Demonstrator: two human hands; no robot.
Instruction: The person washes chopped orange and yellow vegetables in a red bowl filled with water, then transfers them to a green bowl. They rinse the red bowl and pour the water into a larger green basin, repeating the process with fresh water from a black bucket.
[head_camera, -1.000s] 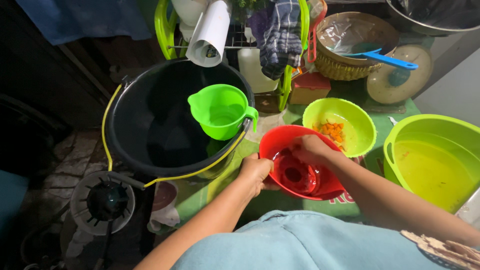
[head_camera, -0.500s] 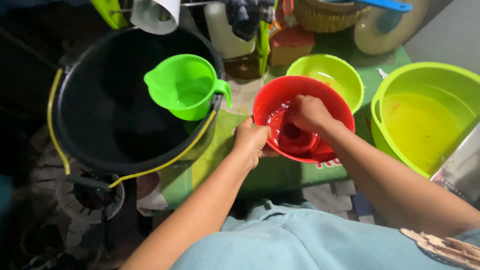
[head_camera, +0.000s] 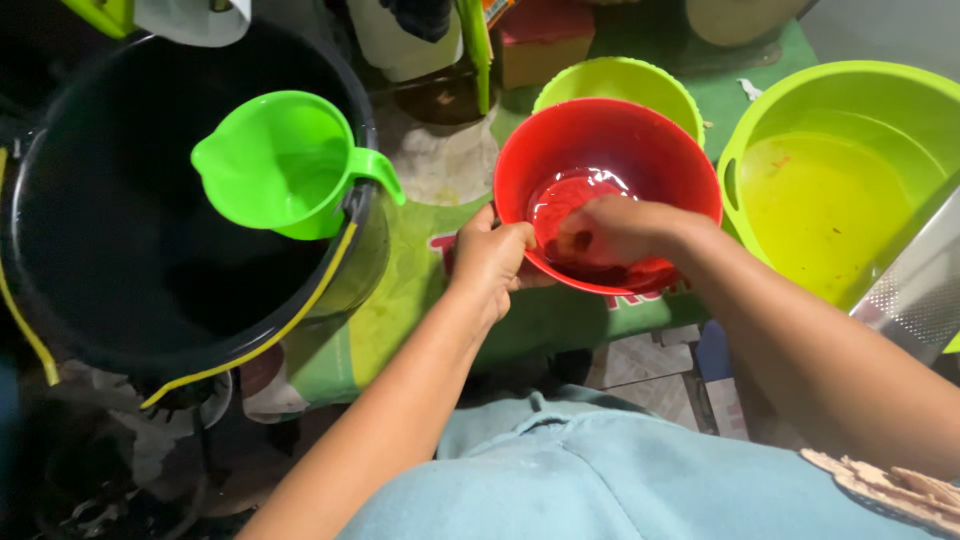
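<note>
The red bowl (head_camera: 640, 150) stands on a green mat (head_camera: 400, 300), just beside the black bucket (head_camera: 120, 230) and touching or very near the small lime-green bowl (head_camera: 620, 85) behind it; most of that small bowl is hidden by the red one. The left hand (head_camera: 493, 258) grips the near left rim of the red bowl, thumb on the edge and the fingers curled under the outside wall, so the fingertips are not visible. The right hand (head_camera: 615, 232) is inside the bowl, bent down with the fingers folded toward the wet bottom; I cannot tell if it pinches something or only presses on the surface, because the fingers cover that place. The bottom of the bowl shines with some liquid. A green jug (head_camera: 285, 160) hangs at the rim of the black bucket, whose inside is too dark to read. At the right, a large lime-green basin (head_camera: 850, 190) with yellowish liquid is cut off by the picture's edge, and a perforated metal thing (head_camera: 915, 295) crosses its corner. At the top, a white container (head_camera: 400, 40) and a red box (head_camera: 545, 35) are only partly in view.
</note>
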